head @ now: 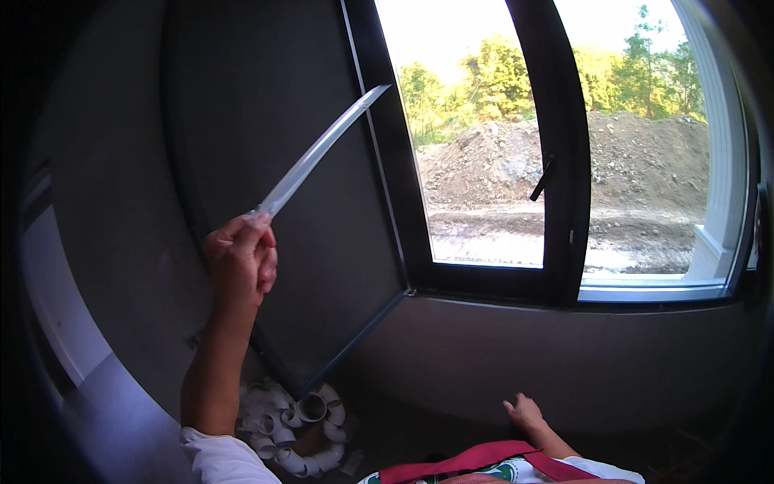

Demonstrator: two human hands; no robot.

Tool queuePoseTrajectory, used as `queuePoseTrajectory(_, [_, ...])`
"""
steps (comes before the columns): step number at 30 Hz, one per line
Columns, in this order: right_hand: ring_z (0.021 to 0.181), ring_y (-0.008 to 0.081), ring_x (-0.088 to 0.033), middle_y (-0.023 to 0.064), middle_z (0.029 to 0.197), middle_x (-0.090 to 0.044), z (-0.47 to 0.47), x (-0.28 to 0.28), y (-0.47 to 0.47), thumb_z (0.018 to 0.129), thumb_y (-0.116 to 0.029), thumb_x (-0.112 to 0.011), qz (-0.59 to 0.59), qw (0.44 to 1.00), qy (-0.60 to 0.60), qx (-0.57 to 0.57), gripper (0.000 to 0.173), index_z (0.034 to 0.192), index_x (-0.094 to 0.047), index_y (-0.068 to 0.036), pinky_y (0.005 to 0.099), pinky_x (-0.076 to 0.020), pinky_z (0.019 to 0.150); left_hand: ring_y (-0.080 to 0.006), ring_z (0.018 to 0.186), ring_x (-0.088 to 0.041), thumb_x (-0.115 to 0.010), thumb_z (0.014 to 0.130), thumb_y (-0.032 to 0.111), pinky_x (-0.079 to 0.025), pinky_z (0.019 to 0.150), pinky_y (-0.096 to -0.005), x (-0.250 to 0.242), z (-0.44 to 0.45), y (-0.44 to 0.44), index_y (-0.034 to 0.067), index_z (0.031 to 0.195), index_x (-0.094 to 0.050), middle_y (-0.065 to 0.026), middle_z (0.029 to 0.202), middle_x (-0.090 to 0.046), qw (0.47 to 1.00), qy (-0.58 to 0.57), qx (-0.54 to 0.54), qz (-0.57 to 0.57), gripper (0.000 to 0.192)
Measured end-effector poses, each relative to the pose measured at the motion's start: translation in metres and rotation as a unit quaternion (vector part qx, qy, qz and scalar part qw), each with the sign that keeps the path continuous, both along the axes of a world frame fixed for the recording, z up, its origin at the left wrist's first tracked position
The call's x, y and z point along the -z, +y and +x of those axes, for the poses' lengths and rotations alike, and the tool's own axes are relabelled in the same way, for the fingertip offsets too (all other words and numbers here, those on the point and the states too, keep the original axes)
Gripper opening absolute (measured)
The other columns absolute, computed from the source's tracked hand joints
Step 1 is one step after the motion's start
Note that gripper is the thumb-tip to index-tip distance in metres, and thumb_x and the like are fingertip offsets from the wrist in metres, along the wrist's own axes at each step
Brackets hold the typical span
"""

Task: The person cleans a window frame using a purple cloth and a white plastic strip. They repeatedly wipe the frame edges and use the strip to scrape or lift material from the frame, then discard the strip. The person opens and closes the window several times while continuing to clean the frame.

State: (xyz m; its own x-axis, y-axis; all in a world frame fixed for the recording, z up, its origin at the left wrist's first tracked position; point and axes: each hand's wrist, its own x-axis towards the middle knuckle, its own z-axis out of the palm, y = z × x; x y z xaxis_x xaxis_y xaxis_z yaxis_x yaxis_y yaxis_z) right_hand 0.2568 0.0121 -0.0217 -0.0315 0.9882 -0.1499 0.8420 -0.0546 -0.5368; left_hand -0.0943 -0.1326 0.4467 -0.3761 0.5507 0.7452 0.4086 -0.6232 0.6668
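Observation:
My left hand [248, 251] is raised in front of the dark wall panel [290, 151], its fingers closed on the lower end of a long, narrow, shiny strip [323, 148]. The strip looks like translucent plastic film. It slants up and right, and its far tip overlaps the dark window frame [493, 278] in the picture; whether it touches the frame cannot be told. Down at the right, my right hand [525, 412] hangs near the low grey wall [544, 351]. Its fingers look apart, and I see nothing in them.
Several white plastic pipe elbows [293, 463] lie in a heap on the dark floor at lower left. A black window handle [542, 178] projects from the sash. Behind the glass rises a dirt mound [490, 163]. A pale flat surface [124, 411] runs along the left.

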Motion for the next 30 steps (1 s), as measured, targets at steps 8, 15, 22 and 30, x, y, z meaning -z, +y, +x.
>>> queuePoseTrajectory(8, [0.073, 0.0094, -0.054, 0.0002, 0.077, -0.060, -0.165, -0.262, -0.010, 0.098, -0.035, -0.056, 0.152, 0.760, 0.506, -0.379, 0.035, 0.092, -0.068, -0.002, 0.0266, -0.0463, 0.069, -0.0056, 0.032, -0.040, -0.056, 0.094, 0.019, -0.029, 0.030, -0.0206, -0.011, 0.009, -0.033, 0.005, 0.064, -0.055, -0.0004, 0.047, -0.046, 0.983, 0.166, -0.067, 0.046, 0.033])
queuePoseTrajectory(15, [0.087, 0.0178, -0.062, 0.0080, 0.087, -0.063, -0.248, -0.489, 0.004, 0.090, -0.057, -0.056, -0.019, 0.603, 0.710, -0.364, 0.060, 0.107, -0.064, 0.000, 0.0332, -0.0531, 0.076, -0.0051, 0.034, -0.041, -0.054, 0.095, 0.015, -0.027, 0.030, -0.0215, -0.002, 0.013, -0.026, 0.003, 0.063, -0.054, -0.0001, 0.049, -0.047, 0.992, 0.125, -0.005, -0.010, 0.033])
queuePoseTrajectory(22, [0.068, 0.0207, -0.065, 0.0083, 0.079, -0.064, -0.266, -0.488, 0.003, 0.089, -0.033, -0.066, -0.132, 0.523, 0.764, -0.353, 0.032, 0.094, -0.063, -0.002, 0.0334, -0.0557, 0.068, -0.0059, 0.036, -0.044, -0.056, 0.093, 0.016, -0.030, 0.035, -0.0225, 0.022, 0.020, -0.025, 0.001, 0.066, -0.058, 0.0005, 0.048, -0.048, 0.995, 0.091, -0.024, -0.017, 0.031])
queuePoseTrajectory(30, [0.065, 0.0238, -0.065, 0.0104, 0.073, -0.065, -0.217, -0.472, -0.025, 0.092, -0.041, -0.059, -0.164, 0.483, 0.773, -0.378, 0.036, 0.086, -0.063, -0.005, 0.0366, -0.0558, 0.062, -0.0073, 0.039, -0.047, -0.057, 0.091, 0.016, -0.033, 0.037, -0.0249, 0.036, 0.054, -0.042, 0.001, 0.066, -0.061, -0.0003, 0.050, -0.051, 0.994, 0.107, -0.037, -0.001, 0.030])
